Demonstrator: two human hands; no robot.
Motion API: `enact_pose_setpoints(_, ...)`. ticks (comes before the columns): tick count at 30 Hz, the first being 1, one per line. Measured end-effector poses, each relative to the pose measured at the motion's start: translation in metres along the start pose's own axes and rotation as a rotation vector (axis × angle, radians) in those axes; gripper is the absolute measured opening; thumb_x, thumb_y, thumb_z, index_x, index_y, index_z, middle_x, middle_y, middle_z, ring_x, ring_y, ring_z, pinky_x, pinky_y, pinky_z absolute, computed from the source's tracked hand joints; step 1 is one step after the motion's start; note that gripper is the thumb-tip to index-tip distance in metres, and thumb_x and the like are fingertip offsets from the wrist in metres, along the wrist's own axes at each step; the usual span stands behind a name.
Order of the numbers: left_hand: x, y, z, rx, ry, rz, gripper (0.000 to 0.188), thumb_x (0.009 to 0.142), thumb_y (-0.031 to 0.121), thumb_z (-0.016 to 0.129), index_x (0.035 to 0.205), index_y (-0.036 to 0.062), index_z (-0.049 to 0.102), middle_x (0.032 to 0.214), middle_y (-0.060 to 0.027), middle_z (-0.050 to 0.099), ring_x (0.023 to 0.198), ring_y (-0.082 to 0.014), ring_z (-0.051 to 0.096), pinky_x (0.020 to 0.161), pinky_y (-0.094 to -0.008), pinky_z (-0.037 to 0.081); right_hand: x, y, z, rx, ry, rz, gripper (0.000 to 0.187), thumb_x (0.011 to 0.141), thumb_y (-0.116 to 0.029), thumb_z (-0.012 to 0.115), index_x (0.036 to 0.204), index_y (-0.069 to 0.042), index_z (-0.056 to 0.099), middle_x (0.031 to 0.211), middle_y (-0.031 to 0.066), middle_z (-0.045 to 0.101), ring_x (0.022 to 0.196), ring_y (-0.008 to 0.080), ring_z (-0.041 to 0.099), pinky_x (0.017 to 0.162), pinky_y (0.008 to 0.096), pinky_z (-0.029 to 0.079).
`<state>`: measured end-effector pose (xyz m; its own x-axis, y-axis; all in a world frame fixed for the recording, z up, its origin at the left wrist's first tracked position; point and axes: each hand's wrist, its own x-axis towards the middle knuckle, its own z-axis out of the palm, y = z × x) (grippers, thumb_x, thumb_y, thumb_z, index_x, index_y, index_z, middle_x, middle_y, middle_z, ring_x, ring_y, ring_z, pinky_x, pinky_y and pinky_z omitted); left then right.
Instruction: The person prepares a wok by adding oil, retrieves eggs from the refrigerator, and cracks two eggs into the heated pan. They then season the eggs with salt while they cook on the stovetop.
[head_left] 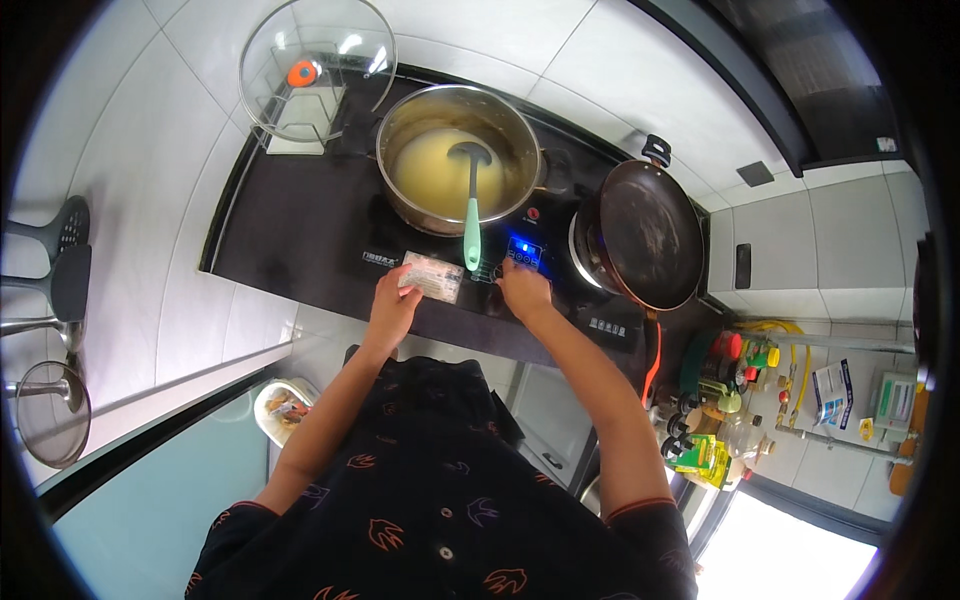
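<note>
My left hand (393, 305) grips the left end of a flat, rectangular pack (432, 277), pale with pinkish patches, at the front of the black cooktop (300, 235). With a fingertip, my right hand (526, 291) touches the blue-lit control panel (525, 253); it holds nothing. Just beyond both hands stands a wide steel pot (393, 190) of yellowish, cloudy liquid (425, 165). A ladle-like utensil (473, 215) with a mint-green handle and a dark head leans across the pot's near rim. What its head looks like in full is hidden by the angle.
A dark frying pan (652, 235) sits on the right burner, its orange handle (652, 365) jutting over the front edge. A glass lid (335, 45) rests on a rack at the back left. Utensils (70, 285) hang on the left wall; bottles and packets (715, 450) crowd the right.
</note>
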<state>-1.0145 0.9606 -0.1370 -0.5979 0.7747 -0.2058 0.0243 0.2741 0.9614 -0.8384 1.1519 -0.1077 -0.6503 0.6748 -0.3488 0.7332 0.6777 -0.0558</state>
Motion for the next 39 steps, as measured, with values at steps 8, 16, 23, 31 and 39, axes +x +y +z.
enact_pose_setpoints(8, -0.004, 0.016, 0.017, 0.046, -0.117, 0.015, 0.043, 0.088, 0.009, 0.061, 0.129, 0.0014, 0.050, 0.125, -0.0189, 0.047, 0.106, -0.0267, 0.060, 0.093, -0.0340, 0.049, -0.031, -0.003, 0.014, 0.425, 0.031, 0.247, 0.042, 0.092, -0.027, 0.054, 0.129, -0.012, 0.039, 0.093, 0.0229, 0.067, 0.087, 0.0430, 0.065, 0.075, 0.0513, 0.052)
enact_pose_setpoints(16, -0.011, 0.024, 0.047, 0.052, -0.350, 0.020, 0.041, 0.090, 0.009, 0.061, 0.129, 0.0004, 0.049, 0.128, -0.0172, 0.048, 0.109, -0.0259, 0.059, 0.093, -0.0326, 0.049, -0.086, 0.039, 0.067, 0.632, 0.272, 0.299, 0.010, 0.083, -0.014, 0.058, 0.084, -0.006, 0.064, 0.085, 0.0199, 0.067, 0.080, 0.0393, 0.066, 0.072, 0.0468, 0.055)
enact_pose_setpoints(23, -0.024, 0.028, 0.062, 0.113, -0.446, 0.034, 0.042, 0.090, 0.015, 0.062, 0.129, 0.0047, 0.050, 0.128, -0.0190, 0.045, 0.105, -0.0279, 0.061, 0.090, -0.0340, 0.050, -0.106, 0.068, 0.076, 0.747, 0.363, 0.389, 0.010, 0.081, -0.011, 0.061, 0.085, -0.004, 0.067, 0.082, 0.0202, 0.067, 0.079, 0.0378, 0.066, 0.072, 0.0446, 0.054)
enact_pose_setpoints(31, -0.022, 0.026, 0.065, 0.137, -0.498, 0.017, 0.042, 0.090, 0.014, 0.061, 0.129, 0.0020, 0.049, 0.129, -0.0200, 0.045, 0.106, -0.0288, 0.061, 0.091, -0.0344, 0.050, -0.110, 0.072, 0.081, 0.698, 0.269, 0.518, 0.013, 0.082, -0.014, 0.057, 0.084, -0.005, 0.068, 0.084, 0.0215, 0.067, 0.082, 0.0396, 0.066, 0.076, 0.0463, 0.054)
enact_pose_setpoints(39, -0.014, 0.024, 0.063, 0.153, -0.481, 0.057, 0.042, 0.089, 0.013, 0.062, 0.128, 0.0011, 0.050, 0.127, -0.0203, 0.047, 0.103, -0.0280, 0.063, 0.089, -0.0335, 0.051, -0.102, 0.072, 0.075, 0.664, 0.288, 0.511, 0.024, 0.087, -0.022, 0.058, 0.094, 0.000, 0.065, 0.089, 0.0240, 0.066, 0.086, 0.0406, 0.065, 0.078, 0.0468, 0.053)
